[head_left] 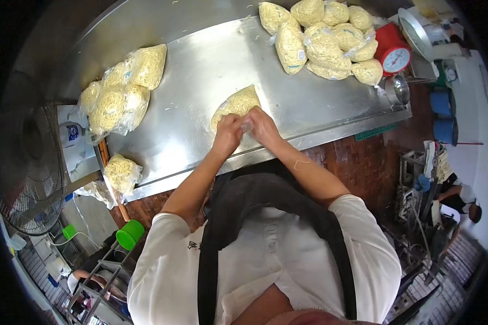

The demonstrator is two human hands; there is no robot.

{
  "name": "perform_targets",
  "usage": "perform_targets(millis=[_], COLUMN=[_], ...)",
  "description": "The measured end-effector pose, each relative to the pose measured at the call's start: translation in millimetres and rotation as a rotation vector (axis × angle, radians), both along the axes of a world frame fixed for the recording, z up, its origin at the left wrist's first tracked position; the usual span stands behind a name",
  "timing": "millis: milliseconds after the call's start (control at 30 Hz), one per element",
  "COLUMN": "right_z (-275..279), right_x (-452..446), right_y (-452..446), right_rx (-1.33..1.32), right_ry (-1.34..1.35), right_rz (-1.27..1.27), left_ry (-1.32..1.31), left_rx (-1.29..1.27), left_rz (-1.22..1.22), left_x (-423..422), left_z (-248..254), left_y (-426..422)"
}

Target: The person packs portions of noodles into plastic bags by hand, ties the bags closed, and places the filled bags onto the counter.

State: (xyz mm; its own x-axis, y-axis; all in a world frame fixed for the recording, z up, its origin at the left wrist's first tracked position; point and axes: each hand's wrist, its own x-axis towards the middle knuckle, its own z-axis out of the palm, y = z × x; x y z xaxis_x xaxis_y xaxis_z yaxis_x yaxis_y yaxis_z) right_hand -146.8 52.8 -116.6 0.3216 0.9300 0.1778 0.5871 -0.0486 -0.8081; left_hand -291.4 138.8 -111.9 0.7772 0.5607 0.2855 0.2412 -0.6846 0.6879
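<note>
A clear plastic bag of yellow noodles (pixel 238 103) lies on the steel table (pixel 200 70) near its front edge. Both hands are at the bag's near end, close together. My left hand (pixel 229 130) has its fingers closed on the gathered plastic. Beside it on the right, my right hand (pixel 261 125) also pinches the bag's mouth, fingers bent inward. Part of the plastic is hidden between the hands.
More noodle bags (pixel 114 103) are piled at the left, with a single bag (pixel 122 173) at the front left corner. Several bags (pixel 325 43) lie at the back right beside a red scale (pixel 393 51) and a metal bowl (pixel 397 89). A fan (pixel 30 157) stands left.
</note>
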Motion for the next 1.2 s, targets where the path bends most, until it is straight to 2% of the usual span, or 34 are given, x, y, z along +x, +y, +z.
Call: perform_targets(millis=[67,100,133,167,200,233,267,300,333,367,433,467,500,533,567,600,667,700,733,767,800,833,900,1000,1033,1067,1133,1167,1200], right_z=[27.2,43.2,58.7,68.7,101.7,135.8,142.5,213.0,235.8,251.1,267.8,257.3,241.4,224.7,219.8,212.4,147.6,131.7,116.9,79.3,80.9,86.8,96.0,104.8,110.1,115.5,117.5,114.9,112.0], right_x=[0.3,8.2,23.8,51.0,72.6,95.8,144.7,134.0,158.6,172.1,177.2,190.2,215.0,231.2,201.0,169.3,162.9,132.4,114.9,106.6,86.8,56.9,25.7,-8.3,-21.0,-33.4,-61.4,-76.8,-90.9], right_y=[5.0,11.4,24.0,32.4,39.7,44.0,48.6,62.6,72.4,80.5,95.9,102.0,98.9,96.1,94.0,87.6,68.4,59.3,53.8,47.1,46.4,50.8,60.8,77.0,79.7,81.9,77.8,74.8,72.0], right_rx=[0.001,0.038,0.077,0.024,0.120,0.035,0.291,0.192,0.465,0.523,0.606,0.633,0.505,0.377,0.351,0.317,0.185,0.066,-0.158,-0.138,-0.236,-0.326,-0.266,-0.219,-0.198,-0.176,-0.175,-0.147,-0.119], right_ry=[0.101,0.162,0.231,0.172,0.022,-0.288,-0.539,-0.318,-0.485,-0.146,0.013,0.106,-0.015,-0.136,-0.262,-0.389,-0.210,-0.007,0.021,0.175,0.212,0.250,0.217,0.187,0.118,0.046,0.048,0.030,0.008], right_rz=[-0.004,-0.061,-0.103,-0.156,-0.258,-0.437,-0.302,-0.530,-0.536,-0.568,-0.577,-0.575,-0.519,-0.461,-0.465,-0.467,-0.228,-0.173,-0.103,0.003,0.076,0.146,0.306,0.429,0.477,0.513,0.548,0.581,0.614], left_ry=[-0.014,-0.037,-0.300,-0.224,-0.254,-0.299,-0.314,-0.556,-0.571,-0.580,-0.613,-0.515,-0.415,-0.304,-0.120,0.047,0.454,0.920,1.158,1.146,1.132,0.877,0.384,0.158,0.205,0.074,-0.170,-0.189,-0.163], left_rx=[0.006,-0.083,-0.031,-0.847,-0.555,-0.256,-0.100,-0.049,-0.018,-0.042,-0.100,0.013,0.123,0.007,0.188,0.227,0.267,0.143,0.137,0.136,0.135,0.073,-0.062,-0.037,0.051,-0.142,-0.551,-0.681,-0.769], left_rz=[-0.017,0.007,0.025,0.080,-0.001,-0.040,0.026,0.062,0.055,0.082,0.101,0.181,0.258,0.445,0.599,0.767,1.053,1.223,1.224,1.237,1.249,1.245,1.196,1.145,1.075,1.046,0.958,0.971,0.926], left_x=[16.1,35.9,65.1,93.5,115.5,137.6,160.2,170.6,168.9,145.3,92.7,63.0,25.7,-15.9,-66.6,-130.7,-258.4,-302.7,-329.3,-358.4,-384.9,-404.4,-428.2,-347.4,-342.1,-335.4,-296.8,-263.7,-241.1], left_z=[-20.5,-3.2,28.2,40.1,75.6,111.8,131.3,163.1,187.9,204.5,228.5,215.7,189.9,163.0,123.4,94.0,35.9,23.1,30.9,26.7,19.3,15.1,7.6,74.1,76.5,79.9,126.7,161.3,164.5], left_y=[10.5,18.1,28.0,37.2,49.0,60.3,68.7,71.6,79.3,79.6,74.5,81.6,87.1,90.0,98.0,97.8,97.4,85.7,68.9,63.2,61.8,74.0,92.1,115.5,119.3,121.8,99.5,89.9,89.6])
